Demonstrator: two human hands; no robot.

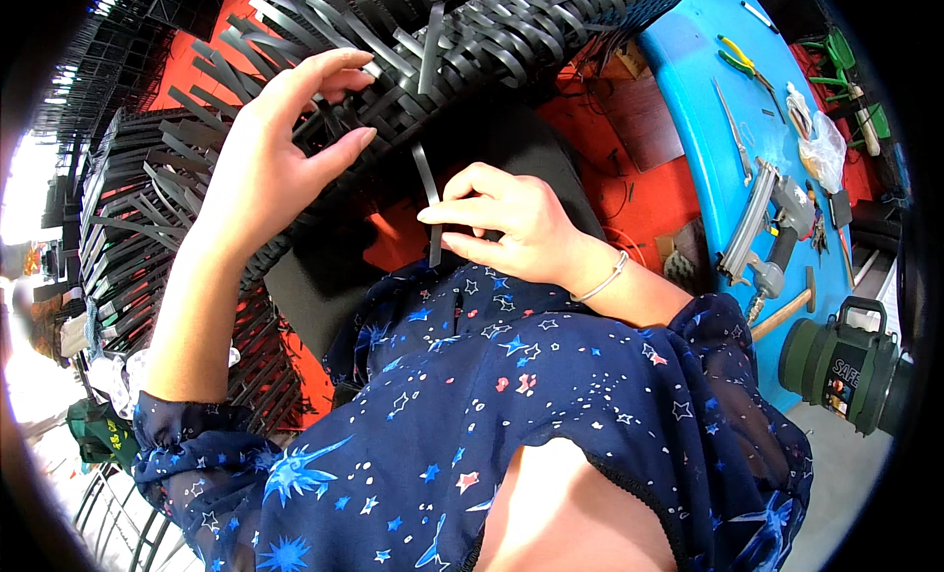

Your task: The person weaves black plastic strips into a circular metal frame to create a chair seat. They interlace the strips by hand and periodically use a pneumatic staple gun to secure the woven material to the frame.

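My right hand (506, 226) pinches a flat black plastic weaving strip (429, 191) between thumb and fingers, just in front of my chest. The strip runs up to a black woven wicker piece (492, 31) arching across the top. My left hand (270, 144) is raised with fingers spread and curled, its fingertips touching loose strip ends on the woven edge; it grips nothing that I can see. A thin bracelet circles my right wrist. My blue star-patterned dress fills the lower frame.
A blue table (713, 149) on the right carries a nail gun (762, 228), a hammer (787, 312), yellow-handled pliers (742, 61) and a plastic bag (821, 144). A dark green jug (846, 366) stands at its near end. Stacked black woven frames (128, 228) sit left on red floor.
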